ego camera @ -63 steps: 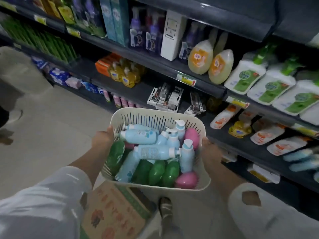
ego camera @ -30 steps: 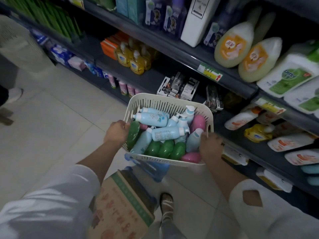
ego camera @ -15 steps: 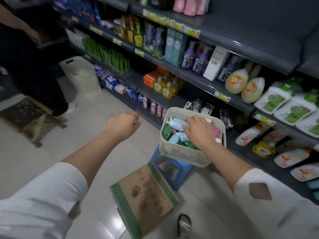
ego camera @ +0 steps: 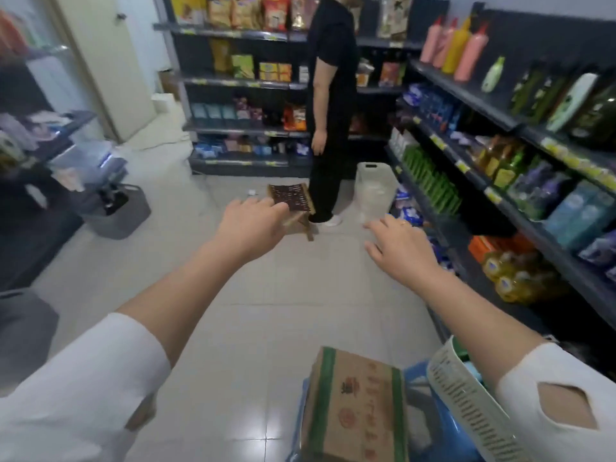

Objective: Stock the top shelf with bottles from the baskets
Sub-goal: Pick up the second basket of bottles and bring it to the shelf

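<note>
Both hands are out ahead and empty: your left hand (ego camera: 250,225) has its fingers loosely extended over the floor, and your right hand (ego camera: 396,248) is spread flat, touching nothing. The basket (ego camera: 466,398) sits low at your right under the forearm, just beside a cardboard box (ego camera: 353,405), with its contents almost wholly hidden by your arm. The top shelf (ego camera: 466,94) on the right already carries pink and yellow bottles (ego camera: 463,48) standing upright. Likely light, stiff, smooth plastic, so take each round the body, not the cap, and expect some slip.
</note>
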{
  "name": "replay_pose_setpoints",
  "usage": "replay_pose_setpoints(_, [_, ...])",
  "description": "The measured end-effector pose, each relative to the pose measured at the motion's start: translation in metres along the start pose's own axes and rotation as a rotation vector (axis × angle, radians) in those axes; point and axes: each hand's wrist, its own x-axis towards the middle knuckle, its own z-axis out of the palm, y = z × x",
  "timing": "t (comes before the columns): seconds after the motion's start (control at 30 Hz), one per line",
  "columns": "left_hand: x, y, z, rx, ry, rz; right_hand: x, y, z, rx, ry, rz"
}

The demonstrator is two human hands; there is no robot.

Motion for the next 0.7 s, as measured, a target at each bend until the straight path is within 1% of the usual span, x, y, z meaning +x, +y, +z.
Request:
replay_pose_setpoints(0.07, [-0.042,-0.034,-0.011,-0.006,-0.001,-0.129,0.012,-0.043,-0.002,0.061,0.014,-0.125])
replay_pose_setpoints(0.17, [-0.118,-0.087,-0.025,0.061,0.022,-0.297,0.022,-0.125,-0.005,0.135,0.010,-0.320])
replay_pose_setpoints(0.33, [-0.257,-0.174,-0.049,0.194,-0.029,-0.595,0.020,-0.289,-0.013,0.196,0.015,-0.686])
replay_pose_setpoints(0.47, [-0.378,-0.233,-0.065,0.293,-0.067,-0.806,0.000,-0.430,-0.022,0.244,0.028,-0.932])
replay_pose_setpoints(0.57, [-0.461,-0.273,-0.076,0.338,-0.095,-0.942,-0.025,-0.531,-0.030,0.269,0.070,-1.089])
replay_pose_setpoints(0.7, [-0.549,-0.320,-0.084,0.351,-0.151,-1.097,-0.060,-0.647,-0.038,0.302,0.061,-1.246])
